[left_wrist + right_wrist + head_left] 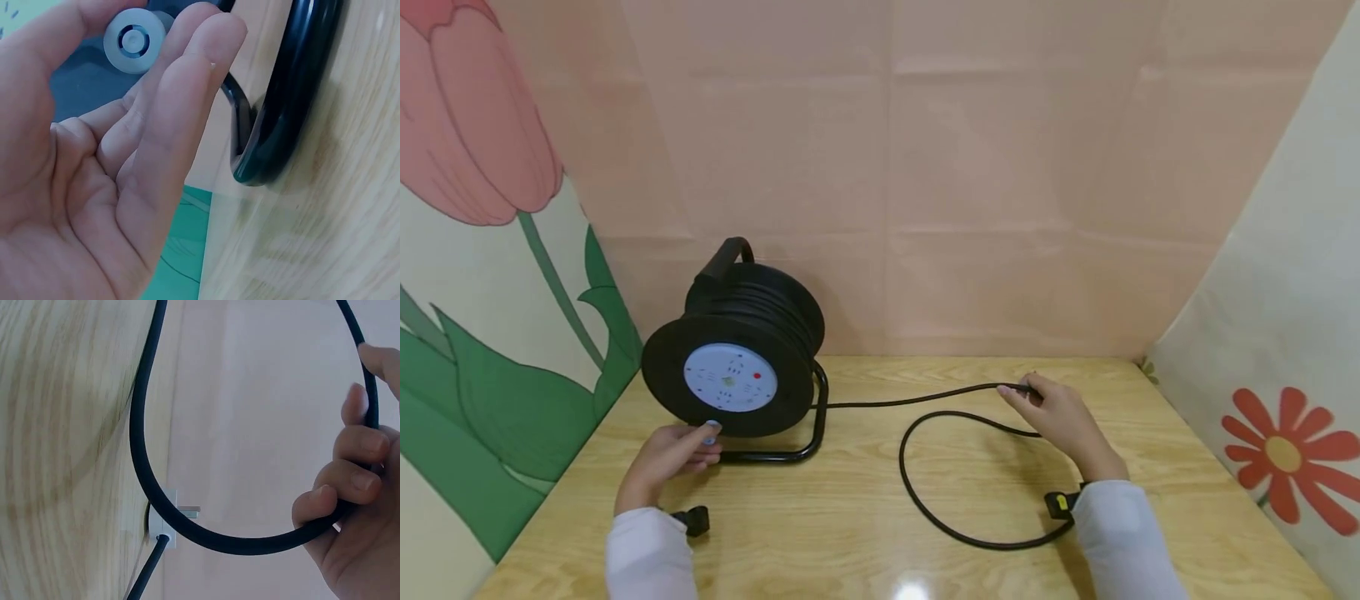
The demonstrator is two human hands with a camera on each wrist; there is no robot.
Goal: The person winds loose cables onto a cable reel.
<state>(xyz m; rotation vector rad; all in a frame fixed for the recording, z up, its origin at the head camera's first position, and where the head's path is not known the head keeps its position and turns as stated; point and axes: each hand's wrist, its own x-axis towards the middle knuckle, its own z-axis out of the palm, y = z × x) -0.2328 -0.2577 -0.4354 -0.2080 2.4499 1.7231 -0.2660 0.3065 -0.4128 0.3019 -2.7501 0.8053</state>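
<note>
A black cable reel stands on the table at left, its round light-blue socket panel facing forward. At the lower rim of its front disc, my left hand pinches a small grey-blue winding knob between thumb and fingers. The other left fingers are partly extended, beside the black tube stand. Off to the right, my right hand grips the black cable, fingers curled round it. From that hand the cable runs to the reel on one side and hangs in a wide loop on the other.
A white plug with metal pins shows behind the cable loop in the right wrist view. The wooden table meets a pink backdrop behind and flower-printed sheets at both sides. Dark wrist cameras sit at both cuffs.
</note>
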